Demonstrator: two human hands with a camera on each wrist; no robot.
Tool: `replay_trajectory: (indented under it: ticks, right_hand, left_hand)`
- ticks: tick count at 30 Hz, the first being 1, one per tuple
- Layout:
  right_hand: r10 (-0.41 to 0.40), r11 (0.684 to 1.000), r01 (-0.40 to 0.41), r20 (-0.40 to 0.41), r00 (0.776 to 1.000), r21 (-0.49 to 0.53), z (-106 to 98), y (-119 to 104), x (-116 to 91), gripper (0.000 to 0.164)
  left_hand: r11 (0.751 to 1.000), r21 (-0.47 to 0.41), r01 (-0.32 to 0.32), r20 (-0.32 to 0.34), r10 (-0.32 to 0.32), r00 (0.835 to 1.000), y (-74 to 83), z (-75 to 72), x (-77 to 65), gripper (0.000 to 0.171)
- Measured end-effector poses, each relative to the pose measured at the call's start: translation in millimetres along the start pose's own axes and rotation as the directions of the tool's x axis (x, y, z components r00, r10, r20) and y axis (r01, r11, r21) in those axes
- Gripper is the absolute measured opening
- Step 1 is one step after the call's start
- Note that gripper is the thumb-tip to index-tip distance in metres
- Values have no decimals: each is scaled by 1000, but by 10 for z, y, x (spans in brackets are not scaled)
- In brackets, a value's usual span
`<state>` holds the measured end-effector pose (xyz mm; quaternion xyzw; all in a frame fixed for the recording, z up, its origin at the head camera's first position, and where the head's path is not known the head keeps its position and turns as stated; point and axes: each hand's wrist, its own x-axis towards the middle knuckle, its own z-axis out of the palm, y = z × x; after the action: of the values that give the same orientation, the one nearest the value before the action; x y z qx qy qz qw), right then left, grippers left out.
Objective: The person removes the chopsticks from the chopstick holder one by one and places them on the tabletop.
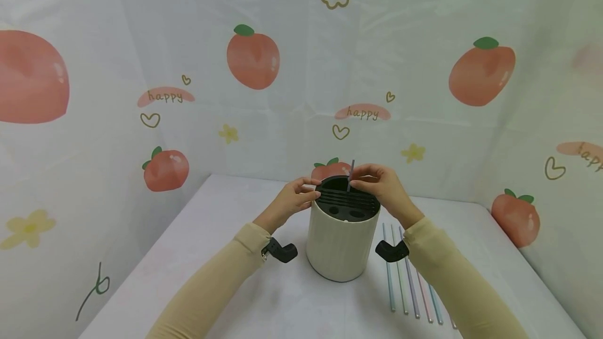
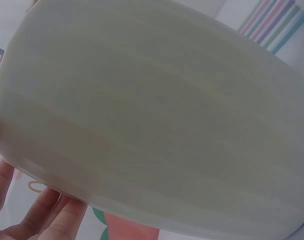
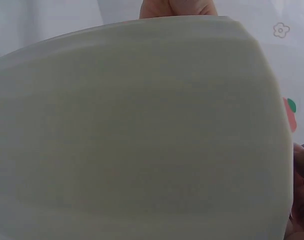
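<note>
A cream, ribbed cylindrical knife holder (image 1: 342, 245) stands upright on the table, with a black slotted insert (image 1: 346, 205) in its top. My left hand (image 1: 294, 200) holds the left side of its rim; the left wrist view shows those fingers (image 2: 66, 220) against the outer wall. Over the large opening at the back, my right hand (image 1: 380, 184) pinches a thin purple-grey stick (image 1: 352, 171) between thumb and fingers. The stick is nearly upright, its lower end just within the opening. In the right wrist view, the holder's wall (image 3: 141, 130) hides most of the right hand.
Several thin pastel sticks (image 1: 404, 281) lie side by side on the white table (image 1: 264, 297), right of the holder and partly under my right forearm. A white curtain (image 1: 301, 67) printed with fruit and flowers rises behind and beside the table.
</note>
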<state>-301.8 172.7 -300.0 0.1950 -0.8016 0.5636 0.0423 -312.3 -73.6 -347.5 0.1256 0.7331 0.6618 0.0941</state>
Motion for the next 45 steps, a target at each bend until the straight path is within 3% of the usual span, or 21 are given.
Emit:
replay_trajectory:
  ticks: [13,16,19,22,25,27,29,30,32,34,37,45]
  right_hand:
    - [-13,999,13,2,1000,-52,-1,-8,46,25]
    - [-30,1000,30,-15,999,8,-32,-40,57,20]
    - [-86,982,95,-65,994,161,-100,-125,78,13]
    - [-172,912,218,-158,972,347,-201,-259,113,17]
    - [-235,795,358,-295,926,490,-340,-434,146,19]
    - [-229,694,428,-386,894,579,-461,-553,159,20]
    - [-200,617,481,-467,861,622,-596,-657,158,21]
    - [-174,586,496,-498,849,641,-670,-698,150,22]
    - [-116,557,509,-546,830,656,-822,-747,119,24]
    - [-63,562,496,-563,824,662,-975,-736,66,24]
    - [14,589,428,-539,842,685,-1188,-607,-55,25]
    - [183,779,76,-341,922,622,-1608,188,-547,19]
  left_hand:
    - [1000,4,-2,2,2,1000,12,6,1,33]
    - [1000,4,-4,4,3,1000,8,4,3,33]
    - [1000,6,-10,4,10,1000,1,4,5,33]
    - [1000,4,-10,4,10,1000,-10,0,5,33]
    - [1000,3,-9,2,9,1000,-20,-4,3,32]
    - [1000,1,-6,0,6,1000,-19,-4,1,32]
    - [1000,2,-1,-3,1,1000,-13,-3,0,32]
    - [1000,7,-2,-2,2,1000,-8,-3,-2,32]
    - [1000,11,0,-1,0,1000,0,-2,-5,32]
    - [1000,18,-4,2,4,1000,5,-3,-9,32]
    - [1000,21,-13,6,13,1000,7,-5,-10,33]
    - [1000,-5,-27,23,27,999,-17,-15,18,34]
